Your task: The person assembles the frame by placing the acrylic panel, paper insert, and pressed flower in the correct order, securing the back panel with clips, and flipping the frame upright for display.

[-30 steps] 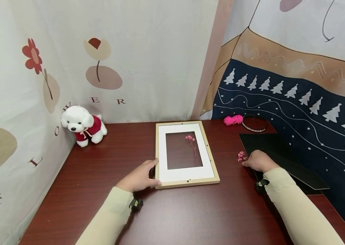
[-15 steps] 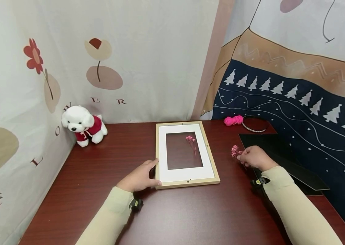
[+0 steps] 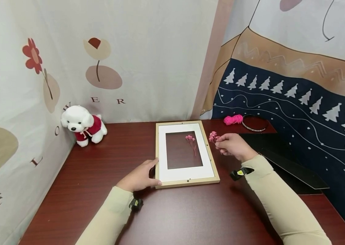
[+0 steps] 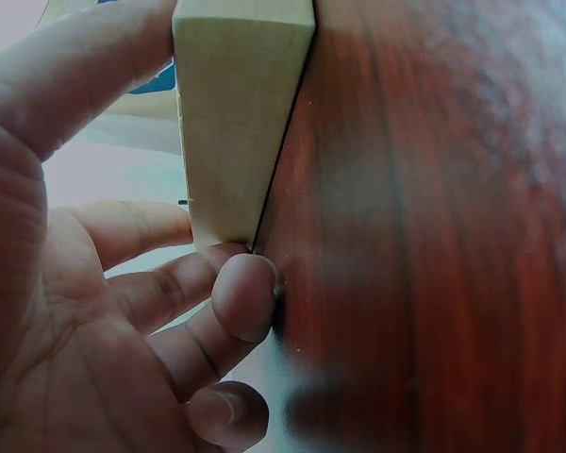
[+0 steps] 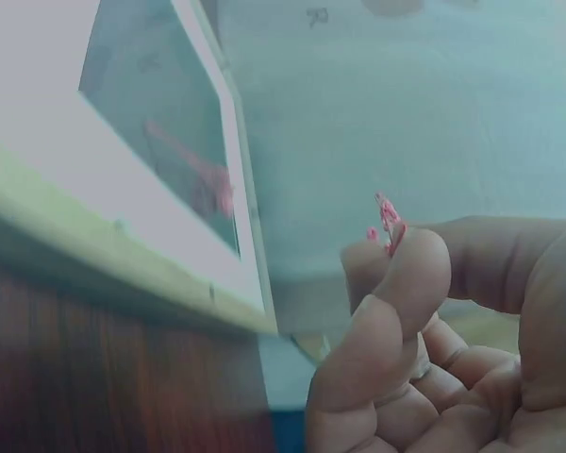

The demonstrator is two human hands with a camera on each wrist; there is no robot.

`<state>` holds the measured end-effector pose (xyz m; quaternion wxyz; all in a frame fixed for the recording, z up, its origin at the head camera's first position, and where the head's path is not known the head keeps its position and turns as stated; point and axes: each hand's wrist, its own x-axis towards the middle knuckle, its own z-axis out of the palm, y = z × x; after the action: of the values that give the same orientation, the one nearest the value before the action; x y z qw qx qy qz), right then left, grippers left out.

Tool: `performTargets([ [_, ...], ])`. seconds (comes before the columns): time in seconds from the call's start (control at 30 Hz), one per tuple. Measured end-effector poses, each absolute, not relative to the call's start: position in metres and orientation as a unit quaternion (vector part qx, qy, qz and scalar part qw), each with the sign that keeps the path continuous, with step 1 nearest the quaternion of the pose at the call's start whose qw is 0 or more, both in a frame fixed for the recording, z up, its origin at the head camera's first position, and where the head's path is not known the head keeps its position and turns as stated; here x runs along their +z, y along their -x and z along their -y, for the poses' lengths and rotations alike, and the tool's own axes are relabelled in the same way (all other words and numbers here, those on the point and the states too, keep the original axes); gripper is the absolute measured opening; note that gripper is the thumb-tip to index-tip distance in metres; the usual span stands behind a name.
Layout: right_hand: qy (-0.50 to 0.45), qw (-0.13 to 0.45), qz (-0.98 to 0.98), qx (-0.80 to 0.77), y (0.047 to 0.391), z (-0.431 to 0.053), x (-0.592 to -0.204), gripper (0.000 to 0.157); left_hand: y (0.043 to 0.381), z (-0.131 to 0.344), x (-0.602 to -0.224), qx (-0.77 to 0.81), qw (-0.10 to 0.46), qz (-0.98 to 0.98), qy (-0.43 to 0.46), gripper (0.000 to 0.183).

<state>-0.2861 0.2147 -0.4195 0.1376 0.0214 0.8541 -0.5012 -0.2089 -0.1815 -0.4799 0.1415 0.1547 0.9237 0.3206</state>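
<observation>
A light wooden picture frame (image 3: 188,184) with a white mat (image 3: 162,153) lies on the table. Inside the mat's opening is a pink dried flower sprig (image 3: 190,139), on the right side. My left hand (image 3: 142,175) holds the frame's near left corner; in the left wrist view the thumb and fingertips touch the wood. Between thumb and fingers, my right hand (image 3: 234,146) pinches a second pink flower sprig (image 3: 213,136), just right of the frame. Only a little of that sprig (image 5: 387,212) shows above the fingertips in the right wrist view; its stem is mostly hidden.
Black backing boards (image 3: 298,170) lie at the right, partly under the right forearm. Pink yarn (image 3: 233,120) and a headband-like hoop (image 3: 253,129) sit at the back right. A white plush dog (image 3: 83,126) stands at the back left against the cloth-covered wall.
My right hand has moved left and away from me, carrying the pink flower sprig from beside the black boards to near the frame's right edge. The left hand and frame have stayed put.
</observation>
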Motion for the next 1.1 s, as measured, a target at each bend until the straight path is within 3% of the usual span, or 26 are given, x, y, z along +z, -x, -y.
performTargets([
  [0.27,-0.001,0.157,-0.832,-0.532,0.299,-0.163,-0.421,0.03,0.21,0.181,-0.482,0.319,0.141,-0.924,-0.154,0.104],
  [0.63,0.013,0.198,-0.821,-0.536,0.317,-0.109,-0.433,0.018,0.211,0.181,-0.482,0.318,0.138,-0.925,-0.155,0.104],
  [0.87,-0.008,0.237,-0.804,-0.545,0.324,-0.085,-0.441,0.028,0.211,0.181,-0.484,0.314,0.139,-0.926,-0.156,0.104],
  [1.1,-0.042,0.244,-0.788,-0.564,0.33,-0.073,-0.447,0.022,0.211,0.181,-0.482,0.31,0.14,-0.927,-0.156,0.104],
])
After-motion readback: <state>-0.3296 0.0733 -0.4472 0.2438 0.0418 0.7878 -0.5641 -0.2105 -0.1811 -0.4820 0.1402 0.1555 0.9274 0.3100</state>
